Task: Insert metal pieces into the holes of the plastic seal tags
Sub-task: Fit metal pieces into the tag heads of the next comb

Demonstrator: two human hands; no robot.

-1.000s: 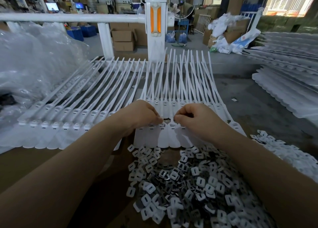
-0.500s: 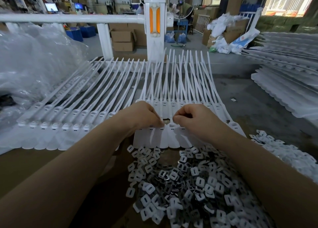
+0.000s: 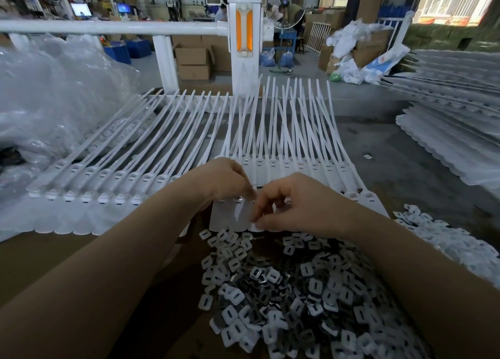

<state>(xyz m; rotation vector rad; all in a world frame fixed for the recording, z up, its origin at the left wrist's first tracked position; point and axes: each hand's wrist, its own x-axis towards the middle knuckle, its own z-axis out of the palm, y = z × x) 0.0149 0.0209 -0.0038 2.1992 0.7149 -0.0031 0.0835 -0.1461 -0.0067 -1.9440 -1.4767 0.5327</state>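
A strip of white plastic seal tags (image 3: 232,218) lies in front of me, its long tails fanned out toward the white fence. My left hand (image 3: 224,181) has its fingers curled and pinches the strip at the tag heads, where a small metal glint shows. My right hand (image 3: 297,204) is just to the right. Its fingers bend loosely down and the fingertips touch the near edge of the tags; I see nothing held in them. A heap of small square metal pieces (image 3: 292,296) with slots lies right below both hands.
A second strip of tags (image 3: 89,193) lies to the left, beside crumpled clear plastic bags (image 3: 54,101). Stacked tag sheets (image 3: 449,142) sit at the right, with white plastic bits (image 3: 460,245) below them. A white fence post (image 3: 244,42) and rail stand behind.
My right hand has left the tag heads and moved toward me, fingertips now at the tags' near edge. My left hand stays pinched at the tag heads.
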